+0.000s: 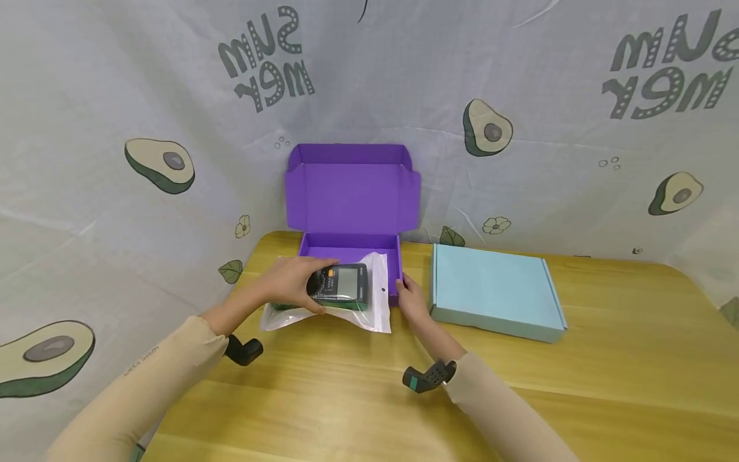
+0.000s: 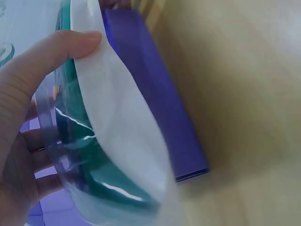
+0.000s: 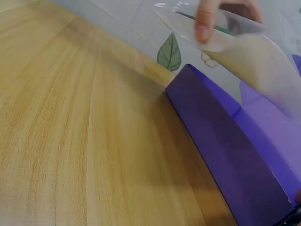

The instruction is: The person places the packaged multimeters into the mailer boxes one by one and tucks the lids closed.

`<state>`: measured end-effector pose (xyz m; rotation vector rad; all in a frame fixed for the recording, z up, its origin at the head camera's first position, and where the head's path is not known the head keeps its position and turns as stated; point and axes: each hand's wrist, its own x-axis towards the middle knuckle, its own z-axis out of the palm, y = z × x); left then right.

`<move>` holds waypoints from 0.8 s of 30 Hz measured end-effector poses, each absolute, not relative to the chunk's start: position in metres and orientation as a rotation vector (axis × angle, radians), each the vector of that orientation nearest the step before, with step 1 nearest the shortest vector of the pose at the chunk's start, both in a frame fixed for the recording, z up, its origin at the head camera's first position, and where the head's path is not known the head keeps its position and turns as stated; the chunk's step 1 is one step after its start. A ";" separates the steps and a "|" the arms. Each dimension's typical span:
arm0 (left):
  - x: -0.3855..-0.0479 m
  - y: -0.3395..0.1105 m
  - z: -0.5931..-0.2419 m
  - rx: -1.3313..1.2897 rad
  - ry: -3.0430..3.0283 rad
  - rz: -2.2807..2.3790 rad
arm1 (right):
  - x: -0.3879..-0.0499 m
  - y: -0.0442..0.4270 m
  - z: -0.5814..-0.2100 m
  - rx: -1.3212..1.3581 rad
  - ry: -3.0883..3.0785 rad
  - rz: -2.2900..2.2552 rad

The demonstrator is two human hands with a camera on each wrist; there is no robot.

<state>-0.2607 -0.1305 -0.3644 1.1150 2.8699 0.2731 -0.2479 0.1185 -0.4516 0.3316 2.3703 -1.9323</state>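
Note:
A black multimeter point(image 1: 349, 284) with a green edge lies inside a clear and white plastic bag point(image 1: 379, 314). My left hand point(image 1: 290, 282) grips the bagged multimeter from its left side, holding it over the front of an open purple box point(image 1: 394, 240). In the left wrist view the thumb point(image 2: 80, 43) presses the bag's white side, with the fingers on the opposite side. My right hand point(image 1: 412, 300) holds the box's right wall near the front corner. Only a fingertip point(image 3: 298, 197) of it shows in the right wrist view.
Behind the box its purple lid point(image 1: 353, 199) stands raised against a white cloth point(image 1: 369, 77) printed with avocados. A closed light blue box point(image 1: 493, 289) lies to the right on the wooden table point(image 1: 323, 398).

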 end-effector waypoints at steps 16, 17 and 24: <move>-0.319 -0.105 -0.346 0.937 2.870 0.173 | -0.251 0.121 -0.452 0.371 2.322 -1.902; -0.321 -0.104 -0.347 0.920 2.874 0.168 | -0.251 0.121 -0.452 0.369 2.321 -1.903; -0.334 -0.102 -0.358 0.860 2.857 0.123 | -0.250 0.119 -0.453 0.383 2.279 -1.962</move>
